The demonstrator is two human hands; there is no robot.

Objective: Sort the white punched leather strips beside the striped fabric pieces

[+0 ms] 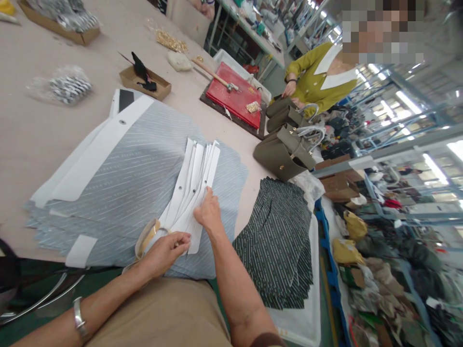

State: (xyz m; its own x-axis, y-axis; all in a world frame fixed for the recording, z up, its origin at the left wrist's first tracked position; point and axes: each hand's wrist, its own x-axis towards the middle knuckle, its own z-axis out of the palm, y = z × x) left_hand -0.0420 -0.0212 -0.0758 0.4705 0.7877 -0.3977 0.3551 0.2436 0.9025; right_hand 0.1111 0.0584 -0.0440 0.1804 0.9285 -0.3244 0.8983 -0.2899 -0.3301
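Note:
My left hand [172, 248] is closed over the near end of a fanned bundle of white strips [186, 180], its thumb and fingertips together. What it pinches, if anything, is too small to make out. On the bundle's right side rests my right hand [209, 211], thumb and forefinger apart, the forefinger touching a strip beside a small metal snap. Beneath both lies a broad stack of grey-blue striped lining pieces [141, 149], with a wide white band along its upper left edge. A tan tape-like loop [146, 237] sits against my left wrist.
Dark striped fabric pieces [275, 241] lie over a white bin [313, 284] at right. Beyond are olive handbags [284, 152], a co-worker in a green top [325, 72], a hammer [217, 76] on a red board [231, 96], and a cardboard tray [161, 91].

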